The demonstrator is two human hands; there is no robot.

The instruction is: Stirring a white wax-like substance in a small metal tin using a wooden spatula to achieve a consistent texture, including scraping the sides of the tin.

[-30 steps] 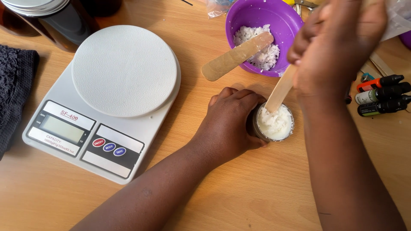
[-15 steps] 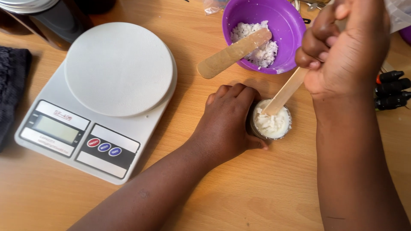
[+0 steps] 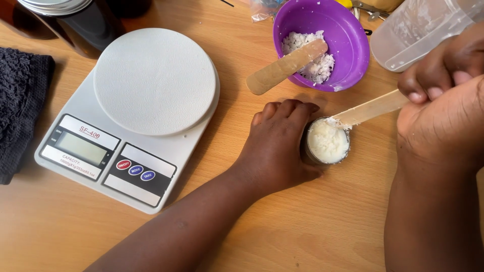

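since a sec ago right hand [image 3: 443,116] has swung out to the side, pinching wooden stick [image 3: 370,108] w/ tip now at rim of small jar [image 3: 327,141] of white cream, left hand [image 3: 280,143] wrapped round jar on table [image 3: 302,226] below purple bowl [image 3: 348,35].

Purple bowl [image 3: 348,45], white scale [image 3: 151,85]

White kitchen scale [image 3: 136,121], purple bowl [image 3: 348,40] of flakes, dark cloth [image 3: 17,106], dark jars [image 3: 75,20]

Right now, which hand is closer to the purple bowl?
Left. The left hand grips the small jar just below the purple bowl; the right hand holds a wooden stick further right.
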